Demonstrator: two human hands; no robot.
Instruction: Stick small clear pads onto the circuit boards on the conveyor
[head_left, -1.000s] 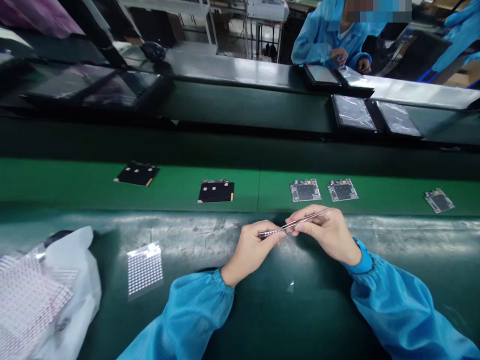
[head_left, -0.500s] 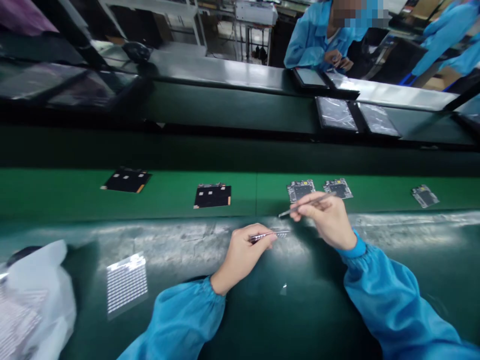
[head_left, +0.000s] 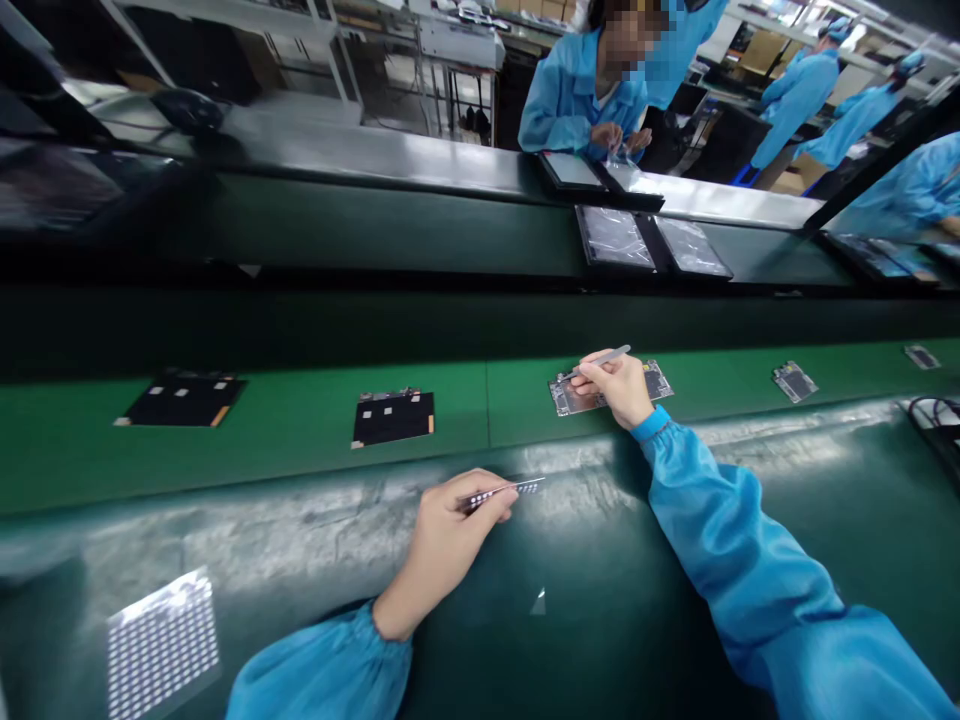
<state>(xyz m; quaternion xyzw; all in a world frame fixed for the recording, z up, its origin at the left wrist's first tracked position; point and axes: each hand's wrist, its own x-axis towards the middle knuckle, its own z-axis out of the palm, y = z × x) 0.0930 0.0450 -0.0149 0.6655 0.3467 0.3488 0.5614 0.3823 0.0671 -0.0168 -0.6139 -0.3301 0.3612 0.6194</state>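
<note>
My left hand (head_left: 450, 535) is closed, pinching a thin strip of small pale stickers (head_left: 529, 487) above the dark green mat. My right hand (head_left: 619, 390) grips metal tweezers (head_left: 619, 353) slantwise, over a printed circuit board (head_left: 574, 403) on the green belt. Their tips reach the board's upper left area; whether they touch it or carry anything, I cannot tell. A second circuit board (head_left: 660, 380) lies just right of that hand, partly hidden by it. Toward the lower left lies a clear sheet with rows of pale stickers (head_left: 161, 645).
Two black rectangular panels (head_left: 394, 417) with white squares lie on the belt (head_left: 300, 420) to the left. Further circuit boards (head_left: 795, 382) sit rightward. A small clear scrap (head_left: 538, 602) rests on the mat. Beyond a raised shelf (head_left: 375, 225), a co-worker (head_left: 577, 95) handles clear film.
My right hand has moved forward from near the sticker strip to the circuit board, bringing the tweezers over it. My view has swung right, and the white bag has left the picture.
</note>
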